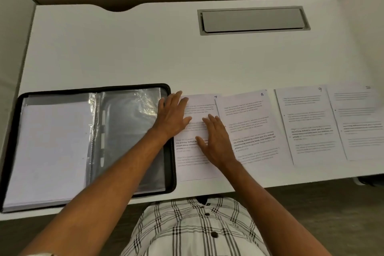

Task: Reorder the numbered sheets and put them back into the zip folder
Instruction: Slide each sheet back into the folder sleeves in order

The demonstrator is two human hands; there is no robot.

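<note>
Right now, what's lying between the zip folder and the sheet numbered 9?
In the head view, sheet 7, with both hands flat on it, and sheet 8 lie between the folder and sheet 9.

Head view, steeply down over desk [124, 52]

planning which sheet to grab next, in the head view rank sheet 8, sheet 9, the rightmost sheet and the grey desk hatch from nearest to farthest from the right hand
1. Sheet 8, just right of the right hand, whose edge lies on it.
2. Sheet 9, next along to the right.
3. The rightmost sheet and the grey desk hatch at the back of the desk: too close to call.
</note>
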